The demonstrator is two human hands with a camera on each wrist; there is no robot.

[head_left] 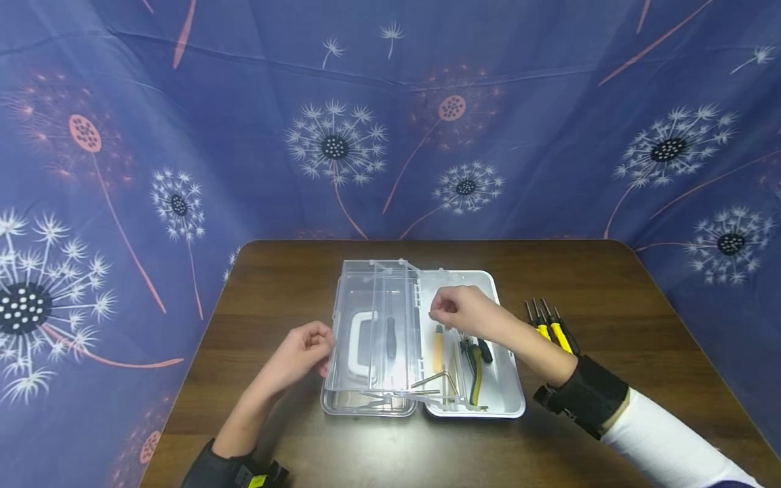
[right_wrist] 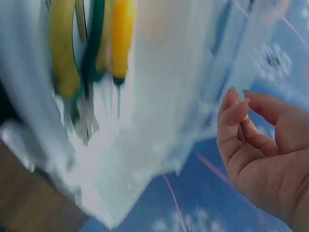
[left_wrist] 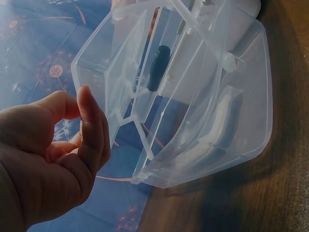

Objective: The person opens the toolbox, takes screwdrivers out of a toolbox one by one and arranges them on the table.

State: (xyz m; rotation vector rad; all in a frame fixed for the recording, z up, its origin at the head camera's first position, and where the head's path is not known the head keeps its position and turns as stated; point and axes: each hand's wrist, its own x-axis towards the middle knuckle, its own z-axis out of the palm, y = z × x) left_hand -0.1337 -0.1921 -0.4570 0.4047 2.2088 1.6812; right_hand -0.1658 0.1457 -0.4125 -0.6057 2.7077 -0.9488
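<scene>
A toolbox stands unfolded on the table, its white base [head_left: 511, 386] on the right and its clear lid on the left. Above the lid side is a raised clear tray [head_left: 361, 288] with a dark-handled tool [head_left: 391, 339] in it. My left hand [head_left: 303, 349], fingers loosely bent and holding nothing, is at the tray's left edge. Over the back of the base hovers my right hand [head_left: 466, 308], fingers loosely curled with nothing visible between them. Below it lie pliers with green-yellow handles [head_left: 476, 376], an orange-handled screwdriver [right_wrist: 121, 41] and hex keys [head_left: 448, 379].
Several yellow-and-black-handled screwdrivers [head_left: 558, 333] lie on the wooden table [head_left: 293, 271] to the right of the toolbox, close to my right forearm. A white handle [head_left: 356, 346] shows through the clear plastic. Behind the table hangs a blue dandelion-print cloth [head_left: 390, 196].
</scene>
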